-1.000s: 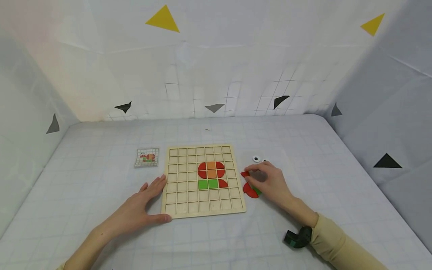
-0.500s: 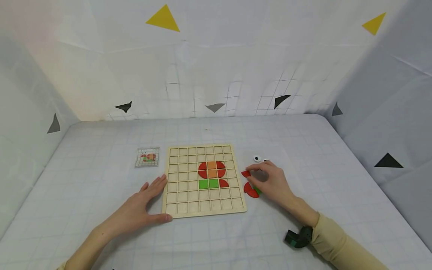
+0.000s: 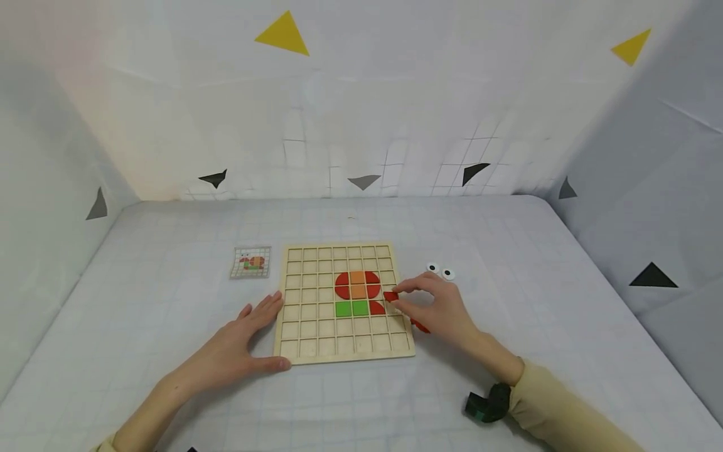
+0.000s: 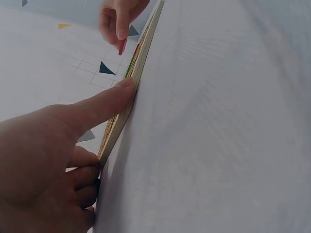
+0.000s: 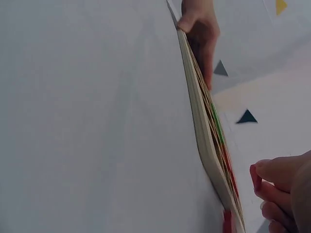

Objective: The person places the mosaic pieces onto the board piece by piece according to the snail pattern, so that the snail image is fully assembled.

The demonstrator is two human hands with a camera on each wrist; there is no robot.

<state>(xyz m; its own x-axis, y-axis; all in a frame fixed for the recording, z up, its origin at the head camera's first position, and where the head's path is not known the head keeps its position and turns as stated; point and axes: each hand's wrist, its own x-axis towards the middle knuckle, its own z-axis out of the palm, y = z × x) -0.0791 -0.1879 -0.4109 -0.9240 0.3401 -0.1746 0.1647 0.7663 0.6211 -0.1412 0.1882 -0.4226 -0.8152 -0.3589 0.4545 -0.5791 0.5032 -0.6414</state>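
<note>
A wooden grid board (image 3: pixel 307 329) lies flat, with red quarter-round, orange square and green square tiles set in some of its cells. My left hand (image 3: pixel 228 348) rests against the board's near left corner, thumb on the front edge and fingers along the left side. Above the board's right edge my right hand (image 3: pixel 437 307) pinches a red tile (image 3: pixel 391 296) between thumb and fingertips. The right wrist view shows this red tile (image 5: pixel 255 178) held clear of the board. More red tiles (image 3: pixel 420 326) lie beside the board, partly hidden under the right hand.
Two white eye pieces (image 3: pixel 448 274) lie right of the board. A small pattern card (image 3: pixel 250 262) with a coloured drawing lies left of it. A black device (image 3: pixel 488 403) sits at the right wrist. Pale walls stand behind and at both sides.
My right hand has moved left from the loose tiles to over the board's right edge, carrying the red tile. The eye pieces show more fully. My left hand stays at the board's corner.
</note>
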